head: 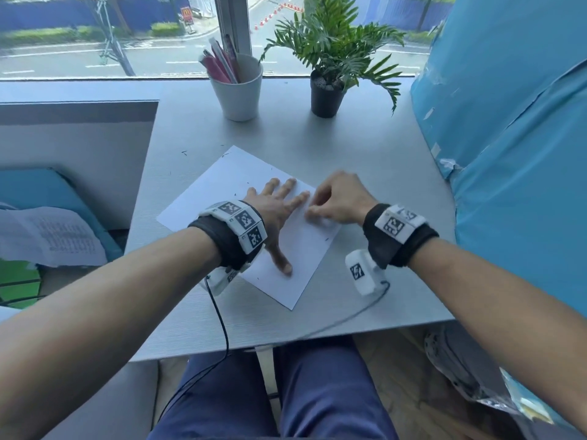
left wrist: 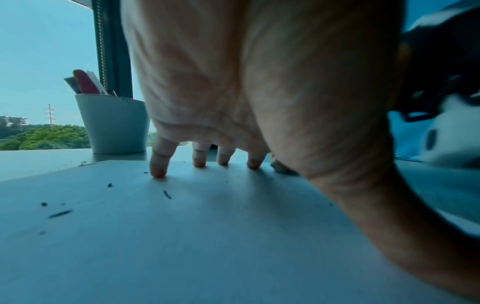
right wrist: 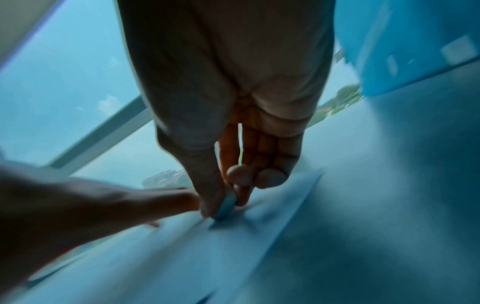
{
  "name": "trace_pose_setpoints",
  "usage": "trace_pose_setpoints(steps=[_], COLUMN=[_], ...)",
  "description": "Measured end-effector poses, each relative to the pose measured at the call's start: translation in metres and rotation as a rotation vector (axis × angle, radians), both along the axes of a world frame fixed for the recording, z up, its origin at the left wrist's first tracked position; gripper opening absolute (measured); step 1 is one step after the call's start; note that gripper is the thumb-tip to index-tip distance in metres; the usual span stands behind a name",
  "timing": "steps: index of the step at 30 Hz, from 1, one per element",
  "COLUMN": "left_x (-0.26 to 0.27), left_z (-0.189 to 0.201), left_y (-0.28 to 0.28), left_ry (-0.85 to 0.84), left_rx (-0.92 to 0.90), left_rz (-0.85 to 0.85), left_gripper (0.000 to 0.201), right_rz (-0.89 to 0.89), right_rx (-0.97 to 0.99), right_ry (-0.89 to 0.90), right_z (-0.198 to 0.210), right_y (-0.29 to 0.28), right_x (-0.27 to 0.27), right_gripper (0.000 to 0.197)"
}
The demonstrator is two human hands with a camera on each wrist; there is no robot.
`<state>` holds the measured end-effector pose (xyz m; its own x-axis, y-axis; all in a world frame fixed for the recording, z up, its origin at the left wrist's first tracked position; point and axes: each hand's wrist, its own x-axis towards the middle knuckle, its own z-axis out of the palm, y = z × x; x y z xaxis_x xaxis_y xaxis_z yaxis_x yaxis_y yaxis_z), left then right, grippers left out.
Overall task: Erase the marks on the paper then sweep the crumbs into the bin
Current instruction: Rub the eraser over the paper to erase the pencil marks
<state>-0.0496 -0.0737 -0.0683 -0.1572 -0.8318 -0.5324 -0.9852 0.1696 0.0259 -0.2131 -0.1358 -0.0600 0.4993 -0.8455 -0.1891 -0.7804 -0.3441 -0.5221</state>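
Note:
A white sheet of paper (head: 228, 188) lies tilted on the grey table (head: 365, 160). My left hand (head: 276, 208) rests flat on the paper with spread straight fingers (left wrist: 158, 164) pressing it down. My right hand (head: 336, 198) sits at the sheet's right edge, beside the left fingertips. In the right wrist view its thumb and fingers pinch a small pale eraser (right wrist: 225, 204) against the paper (right wrist: 182, 257). Dark eraser crumbs (left wrist: 61, 214) lie scattered on the paper and on the table near it. No pencil marks show clearly on the sheet.
A white cup of pens (head: 238, 87) and a potted plant (head: 327, 90) stand at the table's far edge by the window. A blue wrapped object (head: 508, 138) rises along the right side. A blue seat with printed papers (head: 47, 236) is at left.

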Motion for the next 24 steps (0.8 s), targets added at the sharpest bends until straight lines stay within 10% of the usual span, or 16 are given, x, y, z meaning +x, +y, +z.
trace_pose_setpoints(steps=[24], left_x=[-0.008], left_z=[0.006], left_y=[-0.003], left_ry=[-0.093], left_rx=[0.044], left_rz=[-0.008], left_gripper=[0.167], right_rz=[0.016], right_rx=[-0.006], right_ry=[-0.008], right_z=[0.002], right_y=[-0.001], right_x=[-0.008], right_gripper=[0.015])
